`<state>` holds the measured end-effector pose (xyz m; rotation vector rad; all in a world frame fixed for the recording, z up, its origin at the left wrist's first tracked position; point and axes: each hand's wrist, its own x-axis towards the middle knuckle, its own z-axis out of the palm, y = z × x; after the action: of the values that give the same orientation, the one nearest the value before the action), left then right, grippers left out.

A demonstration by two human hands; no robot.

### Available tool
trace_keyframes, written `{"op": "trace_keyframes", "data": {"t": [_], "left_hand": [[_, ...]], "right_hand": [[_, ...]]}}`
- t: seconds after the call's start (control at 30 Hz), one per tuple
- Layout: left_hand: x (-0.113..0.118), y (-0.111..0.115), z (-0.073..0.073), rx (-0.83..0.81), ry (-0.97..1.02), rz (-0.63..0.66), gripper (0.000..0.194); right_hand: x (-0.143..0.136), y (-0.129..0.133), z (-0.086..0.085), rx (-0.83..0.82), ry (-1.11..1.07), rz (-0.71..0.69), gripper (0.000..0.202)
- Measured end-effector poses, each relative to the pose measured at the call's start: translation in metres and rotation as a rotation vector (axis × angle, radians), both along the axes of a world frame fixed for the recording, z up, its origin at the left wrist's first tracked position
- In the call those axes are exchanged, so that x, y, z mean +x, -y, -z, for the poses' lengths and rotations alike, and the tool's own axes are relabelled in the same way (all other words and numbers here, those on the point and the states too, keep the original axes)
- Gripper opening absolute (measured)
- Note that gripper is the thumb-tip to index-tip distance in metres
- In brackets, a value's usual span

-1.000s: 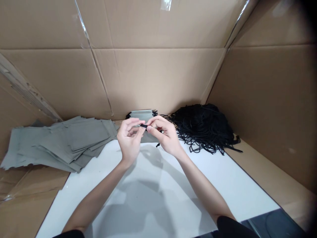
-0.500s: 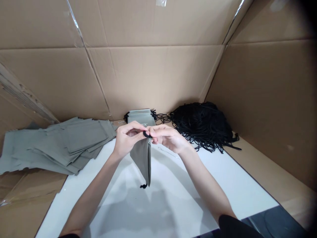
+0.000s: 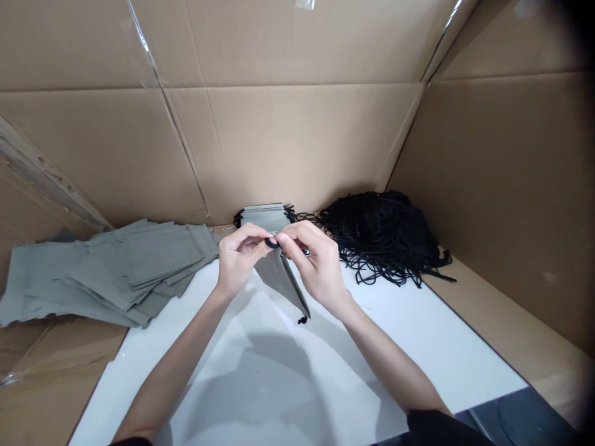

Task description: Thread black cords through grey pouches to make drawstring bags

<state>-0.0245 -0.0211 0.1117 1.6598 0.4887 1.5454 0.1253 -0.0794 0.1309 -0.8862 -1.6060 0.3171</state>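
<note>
A grey drawstring pouch (image 3: 279,275) hangs below my two hands, tilted, with a small black knot (image 3: 302,320) at its lower corner. My left hand (image 3: 242,255) pinches a black cord (image 3: 271,243) between thumb and fingertips at the pouch's upper end. Right beside it, the thumb and fingers of my right hand (image 3: 316,260) are pressed together at the same end of the cord. The fingers hide most of the cord there.
Flat grey pouches (image 3: 153,260) lie in a loose pile at the left. Behind my hands is a neat stack of corded pouches (image 3: 264,214). A heap of black cords (image 3: 381,229) sits at the back right. Cardboard walls (image 3: 288,136) enclose the white table (image 3: 251,384).
The pouch's hanging end has swung to the right and a little up. My right hand has turned, with its back now facing me more. Both hands stay at the cord.
</note>
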Motion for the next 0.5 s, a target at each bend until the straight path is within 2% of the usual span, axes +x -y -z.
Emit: {"op": "trace_keyframes", "data": {"t": [0.1,0.17,0.33,0.5], "left_hand": [[0.000,0.001,-0.001,-0.001,0.008,0.017,0.010],[-0.002,0.001,-0.004,0.008,-0.009,0.048,0.012],[-0.011,0.003,-0.008,0.053,-0.177,0.182,0.012],[-0.013,0.010,-0.011,0.061,-0.238,0.211,0.012]], "right_hand": [[0.002,0.000,-0.002,0.088,0.038,0.006,0.020],[0.008,-0.001,-0.005,0.044,0.048,-0.050,0.018],[0.030,-0.002,-0.014,-0.127,0.132,-0.309,0.021],[0.037,-0.003,-0.015,-0.197,0.130,-0.367,0.023]]}}
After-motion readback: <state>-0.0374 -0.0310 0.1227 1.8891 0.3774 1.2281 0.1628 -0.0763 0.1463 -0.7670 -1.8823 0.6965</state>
